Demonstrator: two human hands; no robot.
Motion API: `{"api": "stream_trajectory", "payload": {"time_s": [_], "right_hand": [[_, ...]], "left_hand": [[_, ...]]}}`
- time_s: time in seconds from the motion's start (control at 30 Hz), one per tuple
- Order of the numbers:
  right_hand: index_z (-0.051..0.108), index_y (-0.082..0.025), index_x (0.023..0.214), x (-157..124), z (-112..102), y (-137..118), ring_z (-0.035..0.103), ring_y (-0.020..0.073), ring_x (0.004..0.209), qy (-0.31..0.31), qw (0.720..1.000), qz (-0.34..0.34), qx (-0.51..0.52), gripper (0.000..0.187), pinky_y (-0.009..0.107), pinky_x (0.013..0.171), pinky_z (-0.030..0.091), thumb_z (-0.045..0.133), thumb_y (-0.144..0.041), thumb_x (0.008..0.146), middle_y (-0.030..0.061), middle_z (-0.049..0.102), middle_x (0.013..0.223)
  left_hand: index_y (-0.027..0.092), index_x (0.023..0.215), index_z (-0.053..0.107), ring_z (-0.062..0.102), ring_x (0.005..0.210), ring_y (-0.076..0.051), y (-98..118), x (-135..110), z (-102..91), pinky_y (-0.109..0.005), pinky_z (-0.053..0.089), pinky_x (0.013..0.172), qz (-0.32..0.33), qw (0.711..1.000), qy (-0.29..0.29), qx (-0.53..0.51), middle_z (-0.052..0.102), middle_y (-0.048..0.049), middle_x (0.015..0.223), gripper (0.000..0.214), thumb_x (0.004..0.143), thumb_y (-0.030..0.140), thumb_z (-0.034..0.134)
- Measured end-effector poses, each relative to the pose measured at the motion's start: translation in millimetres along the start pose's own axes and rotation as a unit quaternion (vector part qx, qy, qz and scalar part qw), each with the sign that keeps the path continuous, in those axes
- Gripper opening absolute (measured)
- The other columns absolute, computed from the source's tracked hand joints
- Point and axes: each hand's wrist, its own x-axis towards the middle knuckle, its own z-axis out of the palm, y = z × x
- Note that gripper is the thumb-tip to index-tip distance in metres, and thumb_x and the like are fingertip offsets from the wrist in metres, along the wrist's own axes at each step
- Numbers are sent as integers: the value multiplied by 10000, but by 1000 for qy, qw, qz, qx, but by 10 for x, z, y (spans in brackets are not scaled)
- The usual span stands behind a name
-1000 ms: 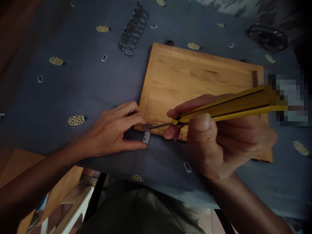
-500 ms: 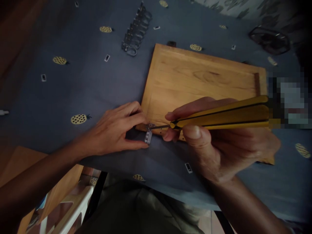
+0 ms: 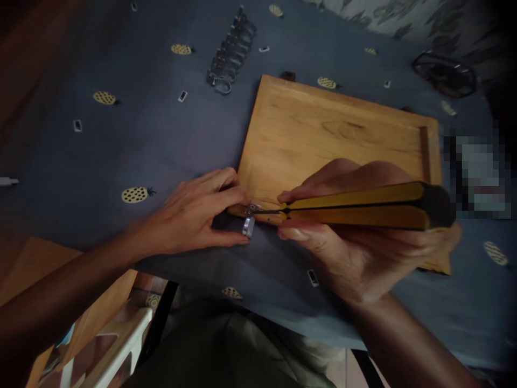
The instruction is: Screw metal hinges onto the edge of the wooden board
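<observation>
A small metal hose clamp [image 3: 249, 226] stands at the near left corner of the wooden board [image 3: 307, 124]. My left hand [image 3: 197, 213] pinches it, with the thumb low on the band and the fingers by its screw housing. From the right, my right hand [image 3: 355, 253] grips a screwdriver [image 3: 355, 207] by its yellow and black handle. The thin shaft points left, and its tip meets the clamp at the screw. My fingers partly hide the exact contact there.
Several more hose clamps [image 3: 232, 54] lie in a row behind the board on the blue pineapple-print tablecloth [image 3: 161, 140]. A dark rimmed object [image 3: 444, 74] sits at the far right. A white cable end [image 3: 8, 181] lies at the left. Below the table edge stands a white stool [image 3: 121, 345].
The screwdriver handle has turned about its length, and my right thumb has slid to the left along it. My left hand still holds the clamp in place. The whole view has shifted slightly.
</observation>
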Motion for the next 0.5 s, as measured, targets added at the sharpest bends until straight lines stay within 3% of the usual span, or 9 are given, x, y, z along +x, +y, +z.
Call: {"api": "stream_trajectory", "payload": {"time_s": [0.3,0.5], "right_hand": [[629,-257,752,7,84,-67,641,144,591,39,998,36,-44,283,287,455,457,868,-331,886,-43,597,666],[624,-241,659,64,137,-130,579,117,494,68,994,75,-52,364,279,394,379,911,-381,835,-43,554,581]], "left_hand": [[215,1139,673,644,1001,-216,6,15,-26,-319,479,765,-10,1000,-18,2,624,-45,1097,307,967,458,751],[225,1100,669,639,993,-231,3,23,-25,-334,466,728,-15,1000,-11,-8,620,-47,1073,259,965,432,745]]}}
